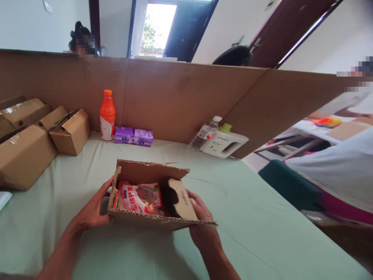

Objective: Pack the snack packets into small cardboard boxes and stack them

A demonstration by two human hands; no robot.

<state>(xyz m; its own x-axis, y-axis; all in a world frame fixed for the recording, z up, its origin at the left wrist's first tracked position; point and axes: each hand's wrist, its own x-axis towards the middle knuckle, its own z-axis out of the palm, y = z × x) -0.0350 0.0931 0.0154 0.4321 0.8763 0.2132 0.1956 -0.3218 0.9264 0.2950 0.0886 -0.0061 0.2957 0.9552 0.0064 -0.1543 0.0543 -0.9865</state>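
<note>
Between my two hands is an open cardboard box [145, 222], tilted so its inside faces me. A red and pink snack bag [138, 197] with Chinese lettering lies in its left part. The right part inside is dark, and a torn-edged flap [183, 200] folds over it. My left hand [97, 206] grips the box's left end, thumb low and fingers behind. Against the right end presses my right hand [202, 217], its fingertips partly hidden behind the flap.
Several cardboard boxes [26, 151] stand at the left. Along the cardboard partition [163, 97] are an orange bottle [107, 116], purple tissue packs [133, 136], a clear bottle [205, 134] and a white jug [223, 144]. People are beyond; a green chair [288, 184] stands right.
</note>
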